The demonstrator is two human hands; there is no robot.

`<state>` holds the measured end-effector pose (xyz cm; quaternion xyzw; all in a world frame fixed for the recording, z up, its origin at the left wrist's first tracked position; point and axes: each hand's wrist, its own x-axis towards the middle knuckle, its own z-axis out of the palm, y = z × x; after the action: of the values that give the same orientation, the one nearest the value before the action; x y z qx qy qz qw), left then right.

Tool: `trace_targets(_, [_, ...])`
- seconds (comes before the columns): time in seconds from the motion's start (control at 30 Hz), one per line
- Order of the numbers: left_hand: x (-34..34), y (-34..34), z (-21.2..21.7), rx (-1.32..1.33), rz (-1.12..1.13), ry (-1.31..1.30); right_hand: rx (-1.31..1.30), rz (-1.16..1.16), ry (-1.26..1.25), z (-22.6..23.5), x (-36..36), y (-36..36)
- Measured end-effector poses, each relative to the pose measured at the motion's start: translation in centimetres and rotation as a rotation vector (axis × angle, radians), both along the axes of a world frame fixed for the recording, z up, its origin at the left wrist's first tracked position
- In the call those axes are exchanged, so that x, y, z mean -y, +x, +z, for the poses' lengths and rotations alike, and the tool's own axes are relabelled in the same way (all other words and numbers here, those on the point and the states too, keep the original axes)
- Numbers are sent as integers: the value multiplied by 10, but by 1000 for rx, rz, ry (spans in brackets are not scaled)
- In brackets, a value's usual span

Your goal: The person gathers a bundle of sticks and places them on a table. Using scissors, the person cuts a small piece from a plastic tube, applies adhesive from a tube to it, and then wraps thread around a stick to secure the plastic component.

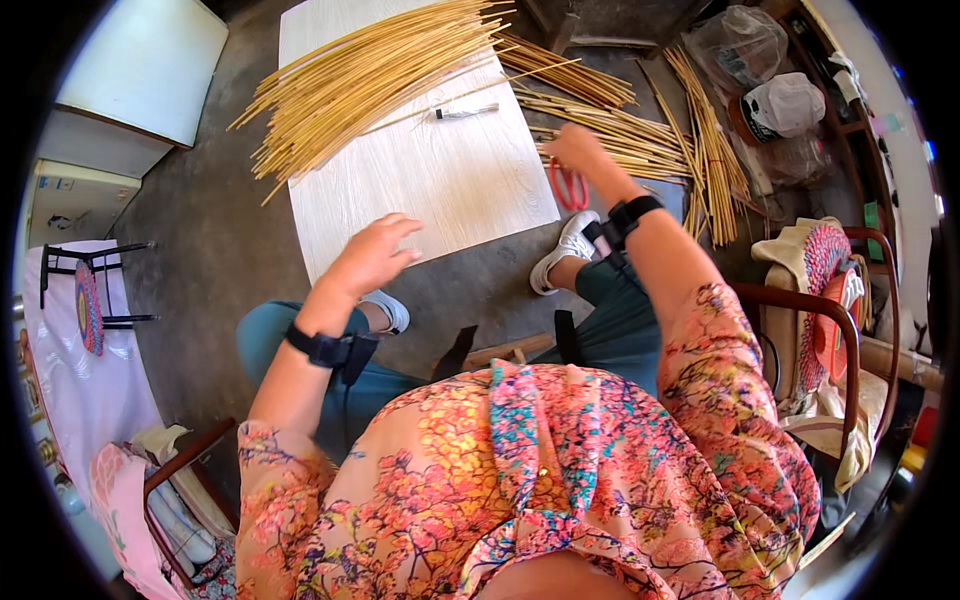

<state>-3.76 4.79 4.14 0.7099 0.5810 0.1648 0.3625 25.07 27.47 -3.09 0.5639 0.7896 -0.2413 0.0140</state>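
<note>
My right hand (582,150) is closed at the right edge of the pale wood-grain table (400,210). Beneath it hang two red loops (568,187), like the handles of scissors; the part inside my fingers is hidden. My left hand (375,255) hovers over the table's near left part, its fingers apart and nothing in them. Across the far left of the table lies a thick spread of thin tan sticks (365,80), overhanging the left edge. A small tube with a dark end (466,111) rests on the tabletop, nearer my right hand.
More stick bundles (610,135) lie to the table's right, and another bundle (715,165) stretches out beyond them. Plastic bags (785,105) sit at the far right. A chair (850,320) with cloths and a woven round mat stands right; another chair (185,490) is left.
</note>
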Motion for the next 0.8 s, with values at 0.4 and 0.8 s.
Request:
trace_targets(0.4, [1, -25, -51, 51, 209, 21, 237, 307, -15, 15, -15, -20])
trace_targets(0.8, [-25, 10, -53, 1269, 564, -554, -268, 98, -250, -20, 85, -183])
